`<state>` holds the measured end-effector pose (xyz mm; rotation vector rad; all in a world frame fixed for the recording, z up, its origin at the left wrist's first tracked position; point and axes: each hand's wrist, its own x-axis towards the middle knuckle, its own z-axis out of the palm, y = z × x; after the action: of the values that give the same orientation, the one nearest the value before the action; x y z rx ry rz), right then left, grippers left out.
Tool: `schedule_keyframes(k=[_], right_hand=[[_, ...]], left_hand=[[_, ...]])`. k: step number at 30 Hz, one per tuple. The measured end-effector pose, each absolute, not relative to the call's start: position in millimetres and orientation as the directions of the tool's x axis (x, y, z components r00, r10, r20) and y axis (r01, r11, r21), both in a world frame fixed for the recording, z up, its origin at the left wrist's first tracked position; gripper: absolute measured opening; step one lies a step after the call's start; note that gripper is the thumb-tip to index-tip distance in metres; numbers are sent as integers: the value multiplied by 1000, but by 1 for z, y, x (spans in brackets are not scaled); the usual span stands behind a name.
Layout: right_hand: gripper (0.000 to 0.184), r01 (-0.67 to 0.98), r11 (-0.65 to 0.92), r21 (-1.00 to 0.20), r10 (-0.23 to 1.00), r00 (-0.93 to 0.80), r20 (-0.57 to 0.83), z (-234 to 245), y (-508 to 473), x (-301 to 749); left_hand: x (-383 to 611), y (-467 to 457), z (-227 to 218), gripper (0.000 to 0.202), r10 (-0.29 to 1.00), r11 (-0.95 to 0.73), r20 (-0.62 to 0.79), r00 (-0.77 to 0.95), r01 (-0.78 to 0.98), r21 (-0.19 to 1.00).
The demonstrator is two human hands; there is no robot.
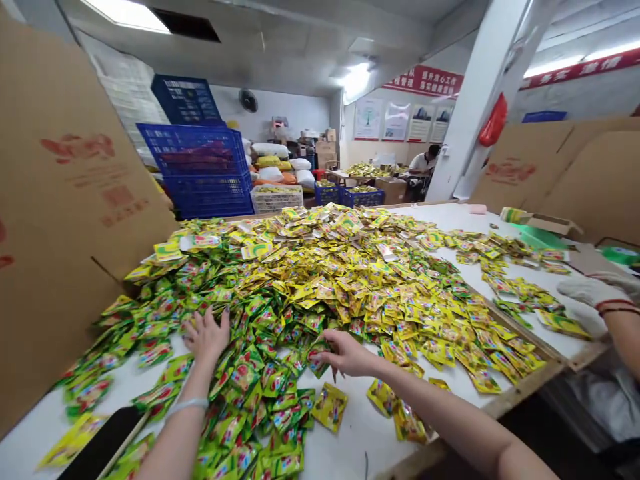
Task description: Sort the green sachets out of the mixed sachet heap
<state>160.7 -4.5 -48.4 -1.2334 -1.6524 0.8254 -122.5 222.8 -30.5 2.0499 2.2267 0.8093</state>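
Note:
A big heap of small yellow and green packets [320, 280] covers a white table [350, 433]. My left hand [207, 333] lies flat on the packets at the heap's near left, fingers spread. My right hand [343, 353] is at the heap's near edge, its fingers pinching a green packet [316, 353]. Loose single packets [330, 405] lie on the bare table just below that hand. A white bracelet [186, 405] circles my left wrist.
A tall cardboard sheet [60, 220] stands at the left, more cardboard [575, 167] at the right. Another person's gloved hand [587, 297] reaches in at the right edge. Blue crates [200, 170] are stacked behind the table. A seated person [425, 163] works far back.

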Motion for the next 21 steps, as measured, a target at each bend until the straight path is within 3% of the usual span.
schedule_keyframes(k=[3,10,15,21], right_hand=[[28,379,332,-864,942,-77,328,-24,3,163],[37,546,351,-760,884,75,462,11,61,193],[28,778,262,-571,849,95,520,35,137,211],[29,936,194,-292,865,-23,501,42,223,192]], left_hand=[[-115,207,-14,66,931,41,304,-203,885,464],[-117,199,-14,66,930,33,308,-202,878,477],[-125,210,-35,67,923,33,329,-201,892,451],[-134,224,-53,66,928,47,323,-186,918,393]])
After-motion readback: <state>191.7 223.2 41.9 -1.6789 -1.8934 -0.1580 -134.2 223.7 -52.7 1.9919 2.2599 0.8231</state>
